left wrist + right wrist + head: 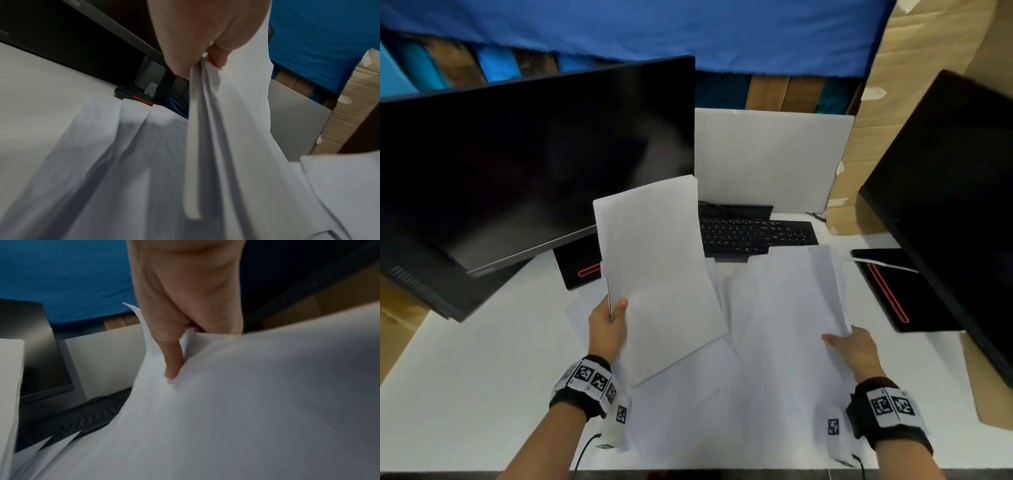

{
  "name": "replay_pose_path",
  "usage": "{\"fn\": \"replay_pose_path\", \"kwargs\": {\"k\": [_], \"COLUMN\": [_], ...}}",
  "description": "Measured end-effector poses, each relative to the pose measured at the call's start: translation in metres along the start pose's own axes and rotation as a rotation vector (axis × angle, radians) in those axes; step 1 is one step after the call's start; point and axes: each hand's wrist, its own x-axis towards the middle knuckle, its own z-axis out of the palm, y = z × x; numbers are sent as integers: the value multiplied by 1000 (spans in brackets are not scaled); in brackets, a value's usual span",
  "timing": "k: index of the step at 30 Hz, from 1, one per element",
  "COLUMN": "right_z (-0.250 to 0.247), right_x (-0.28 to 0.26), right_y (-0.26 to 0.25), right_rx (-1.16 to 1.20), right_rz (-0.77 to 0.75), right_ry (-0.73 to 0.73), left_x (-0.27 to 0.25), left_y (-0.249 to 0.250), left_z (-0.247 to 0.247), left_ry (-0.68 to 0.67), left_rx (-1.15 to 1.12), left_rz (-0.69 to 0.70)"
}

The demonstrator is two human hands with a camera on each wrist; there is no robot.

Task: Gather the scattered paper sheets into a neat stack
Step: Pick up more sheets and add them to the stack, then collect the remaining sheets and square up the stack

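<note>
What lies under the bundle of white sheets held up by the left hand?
Under the lifted bundle of white sheets, loose white sheets lie on the white desk. How many lie there is hidden.

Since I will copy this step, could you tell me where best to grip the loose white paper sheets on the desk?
Probably at their near right edge, coming from the right, as the right hand does: the loose white paper sheets lie flat and overlapped, so only a lifted edge offers purchase. The left hand holds the gathered white stack.

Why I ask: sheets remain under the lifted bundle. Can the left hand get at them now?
Probably not: the left hand already grips a bundle of sheets, so it must set them down first.
</note>
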Motion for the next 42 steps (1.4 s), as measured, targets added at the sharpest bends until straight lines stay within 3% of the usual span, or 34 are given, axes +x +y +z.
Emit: {"fn": "replay_pose_path", "kwargs": {"k": [4,7,11,15,20,23,31,37,42], "right_z": [-53,-94,-99,-44,1,3,-13,-18,-34], "right_x": [-15,-26,-47,-46,-46,-47,-46,-48,-50], "right_y": [-30,-50,-72,-80,-86,-93,-110,-117,-128], "right_rx": [112,317,594,704,733,687,664,621,688], "right_rz": [-213,-323,-394,-343,-302,-356,-542,-639,-765], "right_ry": [250,315,215,-9,-276,-251,-323,-348,-366], "left_x": [7,16,19,6,0,3,11,6,7], "left_y": [6,11,35,61,88,94,103,113,135], "left_z": [-1,4,23,38,53,53,52,62,53], "left_ry": [-2,-22,-188,-443,-533,-610,-613,-601,-659], "left_rx": [-4,-8,-63,-108,-245,-278,-270,-232,-309], "left_rz": [19,14,17,77,38,25,159,168,319]}}
